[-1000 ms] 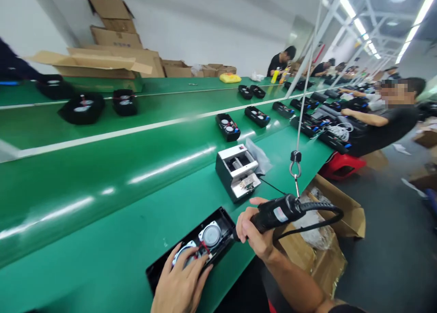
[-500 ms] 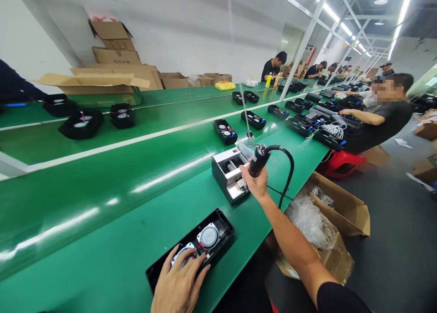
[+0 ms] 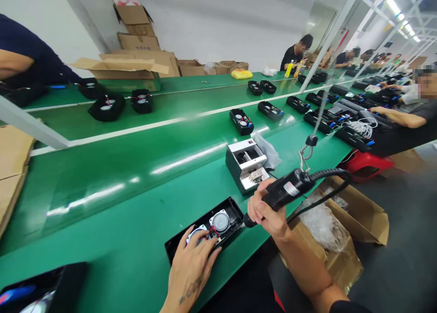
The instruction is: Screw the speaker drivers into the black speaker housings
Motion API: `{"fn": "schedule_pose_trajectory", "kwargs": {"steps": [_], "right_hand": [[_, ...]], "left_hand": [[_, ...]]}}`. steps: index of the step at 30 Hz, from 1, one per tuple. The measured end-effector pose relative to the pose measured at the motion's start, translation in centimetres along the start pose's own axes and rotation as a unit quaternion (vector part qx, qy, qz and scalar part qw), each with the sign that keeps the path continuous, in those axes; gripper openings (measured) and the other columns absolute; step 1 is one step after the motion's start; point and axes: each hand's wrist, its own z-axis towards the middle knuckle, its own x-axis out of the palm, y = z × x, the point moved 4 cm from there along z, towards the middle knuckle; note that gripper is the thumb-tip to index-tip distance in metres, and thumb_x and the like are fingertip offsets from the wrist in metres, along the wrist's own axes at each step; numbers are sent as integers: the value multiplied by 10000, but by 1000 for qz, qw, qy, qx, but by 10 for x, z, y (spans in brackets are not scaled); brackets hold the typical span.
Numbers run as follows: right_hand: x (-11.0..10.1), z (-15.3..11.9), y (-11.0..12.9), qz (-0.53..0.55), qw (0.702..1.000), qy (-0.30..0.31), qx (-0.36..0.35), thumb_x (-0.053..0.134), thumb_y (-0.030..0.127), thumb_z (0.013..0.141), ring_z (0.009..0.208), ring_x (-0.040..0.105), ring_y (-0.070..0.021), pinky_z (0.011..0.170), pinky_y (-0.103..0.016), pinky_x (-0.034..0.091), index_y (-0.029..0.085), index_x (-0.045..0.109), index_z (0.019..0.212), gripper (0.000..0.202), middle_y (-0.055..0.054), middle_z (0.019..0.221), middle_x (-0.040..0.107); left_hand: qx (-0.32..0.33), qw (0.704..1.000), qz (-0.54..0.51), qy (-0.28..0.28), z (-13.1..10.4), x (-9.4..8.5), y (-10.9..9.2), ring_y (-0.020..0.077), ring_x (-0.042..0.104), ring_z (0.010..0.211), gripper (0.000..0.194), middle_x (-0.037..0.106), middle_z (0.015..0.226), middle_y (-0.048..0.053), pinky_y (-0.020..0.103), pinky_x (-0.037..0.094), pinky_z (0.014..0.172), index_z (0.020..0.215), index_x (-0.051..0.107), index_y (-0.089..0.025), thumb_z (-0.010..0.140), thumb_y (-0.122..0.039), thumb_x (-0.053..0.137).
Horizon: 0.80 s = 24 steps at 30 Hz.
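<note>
A black speaker housing [image 3: 234,209] lies at an angle on the green bench, with two round speakers inside. One round speaker [image 3: 220,222] shows fully; my left hand [image 3: 193,263] partly covers the other. That hand rests over the near side of the housing, fingers curved inside by the red wires [image 3: 214,231] and thumb at the near wall. My right hand [image 3: 268,212] is wrapped round a black electric screwdriver [image 3: 290,188], which hangs from a hook and cable. Its tip points down-left at the housing's right end; contact there cannot be made out.
A silver-and-black screw feeder [image 3: 247,165] stands behind the housing. Another black housing [image 3: 44,285] lies front left. Several housings [image 3: 241,121] line the bench further back. Cartons with plastic wrap [image 3: 321,226] stand below the bench edge at right. Other people sit along the bench.
My right hand has brought the screwdriver from the screw feeder toward me, to the housing's right end. My left hand stays on the housing. The view has turned left.
</note>
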Motion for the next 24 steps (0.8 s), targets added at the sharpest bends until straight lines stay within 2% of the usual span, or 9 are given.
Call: {"fn": "schedule_pose_trajectory", "kwargs": {"steps": [3, 7, 11, 17, 24], "right_hand": [[20, -11, -12, 18, 999, 29, -16, 769, 379, 968, 359, 405, -69, 382, -189, 382, 311, 494, 1083, 306, 151, 574, 468], [30, -16, -31, -15, 999, 46, 16, 772, 404, 966, 365, 431, -70, 404, -201, 404, 293, 477, 1074, 332, 152, 559, 489], [31, -17, -38, -24, 998, 45, 30, 777, 423, 952, 365, 435, -74, 394, -212, 391, 288, 475, 1056, 347, 141, 568, 521], [31, -20, -45, -21, 999, 40, 31, 783, 348, 944, 370, 435, -76, 399, -218, 388, 291, 480, 1074, 335, 141, 583, 534], [27, -34, -61, -84, 994, 40, 60, 780, 470, 914, 423, 452, -85, 434, -227, 430, 284, 469, 948, 364, 126, 584, 482]], "left_hand": [[0, 1000, 1, 8, 0, -1, -2, 230, 735, 1019, 189, 806, 894, -10, 505, 426, 1189, 1066, 741, -254, 1075, -268, 552], [-5, 1000, 4, 6, 0, -2, -2, 235, 735, 1028, 168, 811, 894, 4, 503, 457, 1187, 1055, 747, -262, 1053, -268, 579], [-7, 1000, 1, 9, -2, 0, -2, 238, 738, 1033, 171, 806, 883, 4, 507, 448, 1208, 1070, 745, -259, 1056, -268, 575], [-5, 1000, 0, 7, 0, -1, -2, 234, 741, 1037, 179, 810, 881, 2, 501, 450, 1216, 1058, 751, -257, 1059, -266, 573], [-10, 1000, -8, 12, -1, -1, -3, 240, 741, 1063, 224, 819, 899, 2, 517, 417, 1241, 1066, 762, -259, 1083, -278, 540]]}}
